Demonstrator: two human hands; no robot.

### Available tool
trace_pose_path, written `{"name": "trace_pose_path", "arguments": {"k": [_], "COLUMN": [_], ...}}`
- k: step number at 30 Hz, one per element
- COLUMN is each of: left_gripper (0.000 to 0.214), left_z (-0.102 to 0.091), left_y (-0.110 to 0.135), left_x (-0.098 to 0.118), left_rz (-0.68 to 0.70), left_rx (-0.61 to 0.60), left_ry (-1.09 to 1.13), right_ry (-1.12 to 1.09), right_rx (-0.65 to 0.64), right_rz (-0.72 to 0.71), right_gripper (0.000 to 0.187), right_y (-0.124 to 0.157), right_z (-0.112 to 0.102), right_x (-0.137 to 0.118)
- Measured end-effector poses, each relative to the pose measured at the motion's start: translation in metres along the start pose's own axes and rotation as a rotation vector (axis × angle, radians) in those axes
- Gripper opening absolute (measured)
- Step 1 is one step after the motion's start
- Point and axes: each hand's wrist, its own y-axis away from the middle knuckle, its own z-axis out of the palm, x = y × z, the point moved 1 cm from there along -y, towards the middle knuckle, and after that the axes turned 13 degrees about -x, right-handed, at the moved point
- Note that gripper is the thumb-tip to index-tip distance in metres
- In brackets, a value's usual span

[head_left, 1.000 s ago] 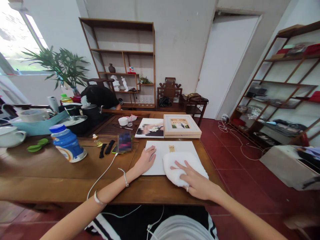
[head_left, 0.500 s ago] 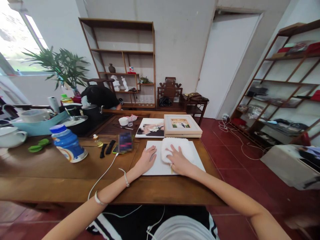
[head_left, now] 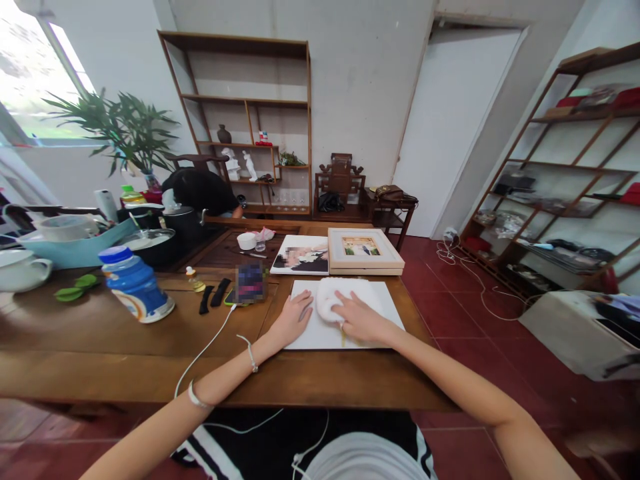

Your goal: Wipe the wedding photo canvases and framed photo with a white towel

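Note:
A flat white board (head_left: 310, 337) lies near the front edge of the wooden table. My left hand (head_left: 295, 315) rests on the board's left side, fingers stretched out and holding nothing. On the board's upper middle is a thick, folded white cloth (head_left: 330, 297), soft and rounded. My right hand (head_left: 361, 319) presses down on this cloth with fingers spread over its top, gripping it against the board. A yellowish mark (head_left: 344, 339) shows on the board below my right hand.
Behind the board lie a framed picture (head_left: 393, 259) and a photo panel (head_left: 281, 263). To the left are a phone (head_left: 250, 283) on a white cable, two black strips (head_left: 220, 293), a small dropper bottle (head_left: 195, 280) and a blue bottle (head_left: 135, 287). Across the table, a person (head_left: 200, 190) bends low.
My right hand has slid the white cloth slightly to the left and away from me across the board. My left hand has stayed in place.

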Motion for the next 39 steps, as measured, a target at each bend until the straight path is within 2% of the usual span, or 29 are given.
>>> {"name": "trace_pose_path", "arguments": {"k": [4,7,10,14,16,18,20,24,27,29,32,34,39], "left_gripper": [0.035,0.035,0.035,0.037,0.037,0.037,0.038,0.039,0.040,0.040,0.041,0.041,0.038], "left_z": [0.000,-0.001,-0.001,-0.002,-0.002,-0.002,0.000,0.002,0.002,0.001,0.000,-0.001,0.002], "left_y": [0.000,0.000,-0.001,0.000,0.000,0.000,-0.001,-0.002,-0.002,-0.001,-0.001,-0.001,-0.001], "left_x": [0.000,0.001,0.001,0.001,0.001,-0.001,-0.002,-0.006,-0.005,-0.003,-0.001,-0.001,-0.004], "left_rz": [0.003,0.006,0.013,0.009,0.001,0.002,0.013,0.013,0.003,-0.005,0.000,0.012,0.023], "left_rx": [0.013,0.025,0.010,-0.002,-0.005,-0.011,-0.018,-0.009,-0.009,-0.013,-0.014,-0.006,0.028], "left_ry": [0.032,0.041,0.028,0.025,0.021,0.010,-0.001,0.002,0.016,0.020,0.022,0.024,0.011], "right_ry": [0.034,0.085,0.118,0.115,0.089,0.061,0.046,0.071,0.098,0.102,0.102,0.106,0.132], "right_rx": [0.020,0.057,0.052,0.000,-0.032,-0.039,-0.023,0.035,0.054,0.062,0.075,0.073,-0.024], "right_rz": [0.052,0.074,0.036,-0.132,-0.194,-0.210,-0.170,-0.017,0.004,-0.003,-0.001,-0.004,-0.128], "right_gripper": [0.041,0.041,0.037,0.031,0.031,0.031,0.031,0.034,0.036,0.034,0.032,0.030,0.021], "right_y": [-0.032,-0.035,-0.015,0.031,0.046,0.050,0.042,0.002,-0.027,-0.040,-0.043,-0.035,0.018], "right_z": [-0.004,0.001,0.010,0.016,0.014,0.010,0.006,-0.002,-0.009,-0.012,-0.013,-0.012,-0.011], "right_x": [0.016,0.004,-0.025,-0.067,-0.076,-0.072,-0.058,-0.013,0.012,0.020,0.019,0.011,-0.031]}}
